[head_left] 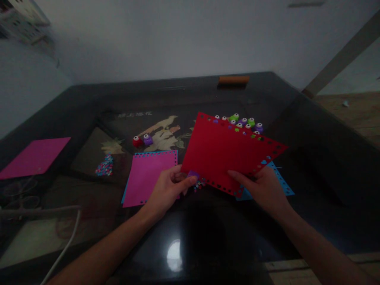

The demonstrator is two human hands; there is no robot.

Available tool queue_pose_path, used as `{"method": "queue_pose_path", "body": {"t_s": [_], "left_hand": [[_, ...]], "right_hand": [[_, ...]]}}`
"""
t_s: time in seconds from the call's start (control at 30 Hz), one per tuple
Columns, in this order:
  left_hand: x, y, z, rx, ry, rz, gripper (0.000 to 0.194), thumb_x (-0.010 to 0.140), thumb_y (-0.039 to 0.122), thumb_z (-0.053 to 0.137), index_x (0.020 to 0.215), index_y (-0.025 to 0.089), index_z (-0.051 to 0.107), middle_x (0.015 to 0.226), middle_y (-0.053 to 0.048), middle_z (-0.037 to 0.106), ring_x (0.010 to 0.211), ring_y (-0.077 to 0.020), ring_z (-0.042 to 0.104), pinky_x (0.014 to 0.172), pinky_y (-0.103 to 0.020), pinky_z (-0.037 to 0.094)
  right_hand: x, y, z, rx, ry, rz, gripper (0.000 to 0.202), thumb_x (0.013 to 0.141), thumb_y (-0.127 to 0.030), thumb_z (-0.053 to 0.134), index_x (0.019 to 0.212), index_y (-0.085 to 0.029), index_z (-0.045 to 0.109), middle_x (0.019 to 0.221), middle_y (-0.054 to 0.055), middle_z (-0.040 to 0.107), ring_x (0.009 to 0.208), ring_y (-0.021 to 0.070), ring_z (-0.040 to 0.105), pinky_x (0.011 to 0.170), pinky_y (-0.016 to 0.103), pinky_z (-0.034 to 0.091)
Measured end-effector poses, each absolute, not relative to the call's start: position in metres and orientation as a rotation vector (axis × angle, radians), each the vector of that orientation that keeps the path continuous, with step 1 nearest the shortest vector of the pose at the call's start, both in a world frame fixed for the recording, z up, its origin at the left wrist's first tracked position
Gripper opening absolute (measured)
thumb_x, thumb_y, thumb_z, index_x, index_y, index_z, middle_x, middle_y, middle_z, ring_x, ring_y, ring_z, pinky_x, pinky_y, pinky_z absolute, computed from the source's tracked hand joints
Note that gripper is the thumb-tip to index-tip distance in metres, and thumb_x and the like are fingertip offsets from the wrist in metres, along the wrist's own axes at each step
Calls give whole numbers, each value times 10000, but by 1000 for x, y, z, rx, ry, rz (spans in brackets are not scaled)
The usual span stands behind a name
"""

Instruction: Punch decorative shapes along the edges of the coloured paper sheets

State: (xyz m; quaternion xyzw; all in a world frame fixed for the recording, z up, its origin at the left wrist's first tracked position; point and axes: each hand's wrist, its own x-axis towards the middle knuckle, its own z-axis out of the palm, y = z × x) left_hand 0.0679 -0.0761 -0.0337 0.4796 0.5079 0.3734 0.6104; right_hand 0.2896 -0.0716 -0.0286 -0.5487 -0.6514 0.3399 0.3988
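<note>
A red sheet (222, 154) with small holes punched along its edges is held above the dark table. My left hand (172, 184) is closed on a small purple punch (193, 174) at the sheet's lower left corner. On the right, my right hand (261, 186) pinches the sheet's lower edge, thumb on top. Tiny punched pieces (198, 186) lie beneath, near my left fingers. A blue sheet (280, 180) with punched edges is partly hidden under the red sheet and my right hand.
Pink sheet (148, 174) over blue, left of centre; another pink sheet (38, 156) far left. Confetti pile (105, 166), red punch (137, 141) and purple punch (147, 139) nearby. Several green and purple punches (251, 122) behind the red sheet. Brown roll (234, 80) at back; white cable (71, 237) at left.
</note>
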Motion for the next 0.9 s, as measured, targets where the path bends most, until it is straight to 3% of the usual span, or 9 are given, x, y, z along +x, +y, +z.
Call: {"method": "queue_pose_path", "body": {"t_s": [0.23,0.47,0.73,0.9], "left_hand": [[65,-79,-33,1122,1237,779,316,676,425,681,792,140,610,540,53,488,448,-73,387,447,-205,290],[55,-75,-36,1114,1291,638,401,611,422,719,888,142,648,620,1,633,524,-123,540,492,-217,387],[53,-76,-28,1165,1308,553,461,625,345,725,1037,162,633,737,-24,701,635,-168,628,555,-240,442],[51,-75,-28,1234,1307,489,424,638,326,727,1018,173,620,804,-36,712,760,-210,659,664,-295,490]], "right_hand": [[288,-73,-36,-1393,-1598,947,216,762,-340,654,916,-205,723,968,60,731,899,268,686,813,413,553],[287,-73,-37,-1418,-1560,1040,214,765,-336,644,918,-207,718,972,66,730,892,251,688,793,387,565],[288,-74,-37,-1439,-1504,1099,157,754,-318,652,879,-243,711,941,32,737,861,240,695,773,384,569],[290,-73,-38,-1446,-1512,1083,168,747,-312,657,901,-269,707,982,16,729,911,237,684,827,392,551]]}}
